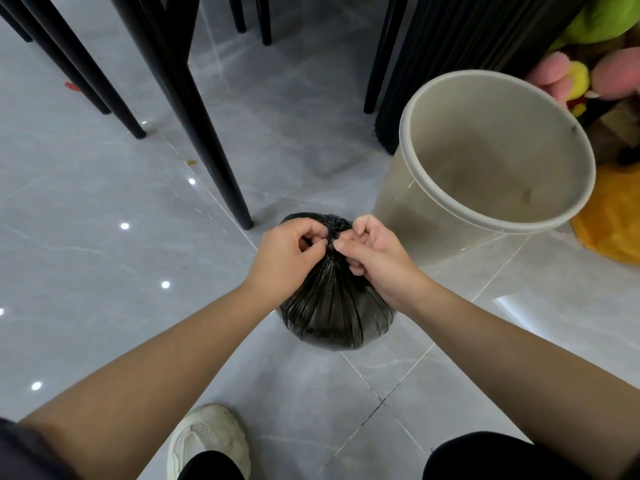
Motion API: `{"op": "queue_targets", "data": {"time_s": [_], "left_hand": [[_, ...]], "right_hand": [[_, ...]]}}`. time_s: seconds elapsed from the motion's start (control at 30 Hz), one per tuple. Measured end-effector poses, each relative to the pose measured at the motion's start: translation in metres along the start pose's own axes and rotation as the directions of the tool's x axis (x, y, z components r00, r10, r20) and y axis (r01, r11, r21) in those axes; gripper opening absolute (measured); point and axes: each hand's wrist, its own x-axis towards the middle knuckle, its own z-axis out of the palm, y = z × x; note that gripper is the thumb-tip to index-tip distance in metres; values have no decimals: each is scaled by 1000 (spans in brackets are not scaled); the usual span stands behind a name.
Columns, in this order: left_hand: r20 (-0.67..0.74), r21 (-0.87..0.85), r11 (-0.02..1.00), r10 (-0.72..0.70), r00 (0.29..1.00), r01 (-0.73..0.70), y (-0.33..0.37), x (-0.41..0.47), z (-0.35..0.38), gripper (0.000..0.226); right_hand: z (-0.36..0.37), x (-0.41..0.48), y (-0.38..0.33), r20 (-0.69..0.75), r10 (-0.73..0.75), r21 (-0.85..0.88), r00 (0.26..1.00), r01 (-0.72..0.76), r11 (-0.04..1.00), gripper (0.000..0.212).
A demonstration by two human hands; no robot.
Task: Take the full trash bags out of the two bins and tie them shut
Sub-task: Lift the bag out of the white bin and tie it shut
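Observation:
A full black trash bag (334,310) sits on the grey tiled floor in the middle of the head view, its neck gathered into a twisted knot at the top. My left hand (287,258) pinches the bag's neck from the left. My right hand (372,254) pinches it from the right, fingertips meeting at the knot. A beige round bin (408,143) stands just right of the bag with no liner in it. Only this one bin is in view.
Black chair and table legs (194,109) stand behind and left of the bag. Plush toys (581,77) and an orange cushion (613,220) lie at the right behind the bin. My white shoe (207,441) is on the floor below the bag.

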Motion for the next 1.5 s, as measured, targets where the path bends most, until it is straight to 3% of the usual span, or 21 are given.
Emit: {"op": "queue_targets", "data": {"time_s": [0.13, 0.27, 0.53, 0.73, 1.0, 1.2, 1.27, 1.4, 1.5], "left_hand": [[-17, 120, 985, 125, 992, -122, 1, -2, 0, 29], [43, 372, 871, 330, 943, -322, -4, -1, -2, 20], [237, 336, 921, 119, 964, -197, -4, 5, -1, 5], [326, 105, 992, -99, 940, 68, 0, 7, -1, 21], [337, -95, 948, -255, 906, 303, -2, 7, -1, 25], [361, -102, 923, -314, 878, 372, -4, 7, -1, 22], [360, -67, 939, -293, 886, 338, -5, 8, 0, 24], [295, 143, 984, -147, 944, 109, -10, 5, 8, 26], [265, 209, 978, -57, 963, 1, -13, -2, 12, 10]], "right_hand": [[0, 0, 3, -99, 40, -41, 994, -44, 998, 35], [1, 1, 1, -114, 54, -101, 992, -65, 993, 36], [-6, 1, 5, -62, -151, -424, 987, 111, 899, 27], [-7, -2, 11, -18, -320, -637, 947, 236, 734, 17], [-16, -7, 13, 151, -518, -816, 842, 402, 416, 12], [-15, -8, 11, 290, -555, -928, 780, 371, 36, 11], [-14, -8, 13, 279, -535, -937, 797, 348, 31, 9], [-14, -10, 15, 228, -513, -927, 828, 346, 146, 4], [-17, -10, 16, 189, -503, -918, 843, 334, 216, 5]]}}
